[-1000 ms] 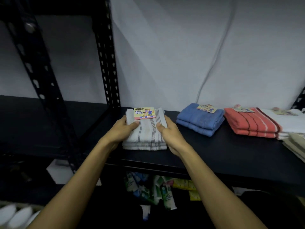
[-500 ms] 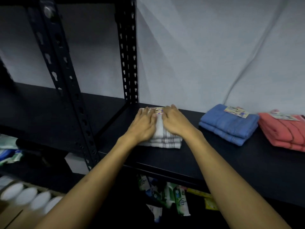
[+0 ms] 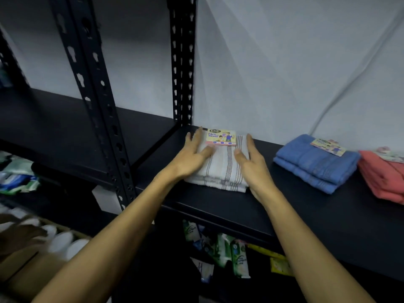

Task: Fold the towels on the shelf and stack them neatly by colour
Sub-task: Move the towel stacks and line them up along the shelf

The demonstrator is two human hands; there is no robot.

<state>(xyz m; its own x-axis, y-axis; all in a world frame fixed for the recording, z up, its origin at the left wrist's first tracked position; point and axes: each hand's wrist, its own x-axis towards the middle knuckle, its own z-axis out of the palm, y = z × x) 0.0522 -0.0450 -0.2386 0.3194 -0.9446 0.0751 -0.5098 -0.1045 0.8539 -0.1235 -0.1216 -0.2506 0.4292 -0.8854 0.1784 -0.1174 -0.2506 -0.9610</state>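
The white striped towel stack (image 3: 220, 169) lies on the black shelf (image 3: 306, 215), near its left end, close to the slotted upright post (image 3: 182, 62). A paper label (image 3: 222, 137) sits on top of it at the back edge. The left hand (image 3: 193, 154) rests flat on the left part of the stack, fingers straight, its grip released. The right hand (image 3: 251, 165) stands at the right side of the stack with straight fingers, thumb touching the top; its grip is also released. To the right, well apart, is the folded blue towel stack (image 3: 314, 165) with its own label, and just beside that the red towel stack (image 3: 382, 178), partly cut by the frame
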